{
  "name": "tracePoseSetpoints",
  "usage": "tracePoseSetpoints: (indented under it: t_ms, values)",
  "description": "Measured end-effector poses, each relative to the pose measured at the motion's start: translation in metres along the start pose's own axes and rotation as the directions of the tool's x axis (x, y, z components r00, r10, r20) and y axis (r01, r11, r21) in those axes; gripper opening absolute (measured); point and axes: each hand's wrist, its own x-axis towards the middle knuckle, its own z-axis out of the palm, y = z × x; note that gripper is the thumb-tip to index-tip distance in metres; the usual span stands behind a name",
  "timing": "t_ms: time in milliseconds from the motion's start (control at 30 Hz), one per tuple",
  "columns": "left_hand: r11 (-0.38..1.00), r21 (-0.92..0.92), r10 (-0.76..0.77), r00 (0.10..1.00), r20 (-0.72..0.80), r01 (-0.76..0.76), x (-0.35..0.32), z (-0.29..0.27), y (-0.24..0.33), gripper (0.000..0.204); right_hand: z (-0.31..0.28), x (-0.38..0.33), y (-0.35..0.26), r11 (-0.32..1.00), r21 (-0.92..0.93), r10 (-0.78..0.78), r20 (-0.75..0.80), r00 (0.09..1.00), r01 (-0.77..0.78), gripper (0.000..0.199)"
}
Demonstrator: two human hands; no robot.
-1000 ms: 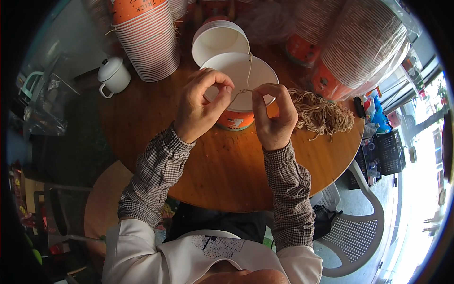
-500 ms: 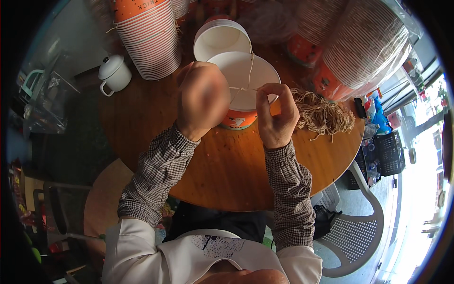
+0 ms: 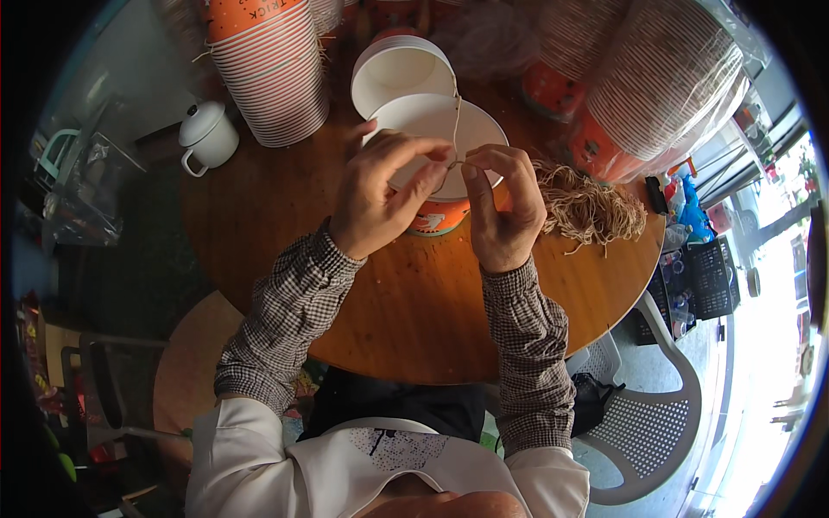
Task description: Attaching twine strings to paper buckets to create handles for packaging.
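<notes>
Round and wooden, the brown table [image 3: 406, 293] fills the middle of my head view, crowded at its far side with tall stacks of orange-and-white striped paper cups [image 3: 268, 69], some wrapped in clear plastic [image 3: 665, 86]. I watch both hands meet over a wide white paper bucket with an orange base [image 3: 440, 216], which stands upright near the table's centre, just beyond the wrists. My left hand [image 3: 380, 198] has its thumb and forefinger pinched together on a thin pale string [image 3: 455, 121] at the bucket's rim; my right hand [image 3: 501, 207] is closed beside it, its fingertips nipping the same string, so that the two sets of fingertips nearly touch. From the pinch the string runs up across the bucket's open mouth toward a second white paper bucket [image 3: 401, 73] lying tilted just behind the first, its mouth facing the camera. I cannot tell whether the string is knotted or only held. A loose heap of tan twine pieces [image 3: 587, 207] lies on the table just right of my right hand, touching the bucket's side. A small white enamel pot with a lid and handle [image 3: 207, 136] stands well to the left, near the striped cups. A white plastic chair [image 3: 648, 432] sits off the table's right edge.
</notes>
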Motion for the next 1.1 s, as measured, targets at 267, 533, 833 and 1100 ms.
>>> tracePoseSetpoints:
  t_ms: [267, 533, 833, 1100]
  values:
    - [0.998, -0.062, -0.019, 0.999, 0.039, 0.021, -0.006, 0.003, -0.005, 0.005, -0.001, 0.002, -0.006, 0.991, 0.084, 0.096, 0.118, 0.988, -0.106, 0.020]
    - [0.994, -0.065, -0.085, 0.994, 0.071, 0.089, -0.007, 0.002, -0.003, 0.003, -0.001, 0.002, 0.002, 0.994, -0.086, -0.045, 0.162, 0.986, 0.060, 0.024]
    - [0.999, 0.039, -0.004, 0.996, 0.085, 0.000, -0.008, 0.004, -0.004, 0.005, -0.045, 0.020, 0.028, 0.815, -0.566, -0.188, -0.055, 0.981, 0.125, 0.014]
    - [1.000, 0.011, -0.021, 0.995, 0.096, 0.020, -0.009, 0.012, -0.009, 0.002, -0.052, 0.022, 0.038, 0.915, -0.401, 0.016, -0.075, 0.997, -0.045, 0.012]
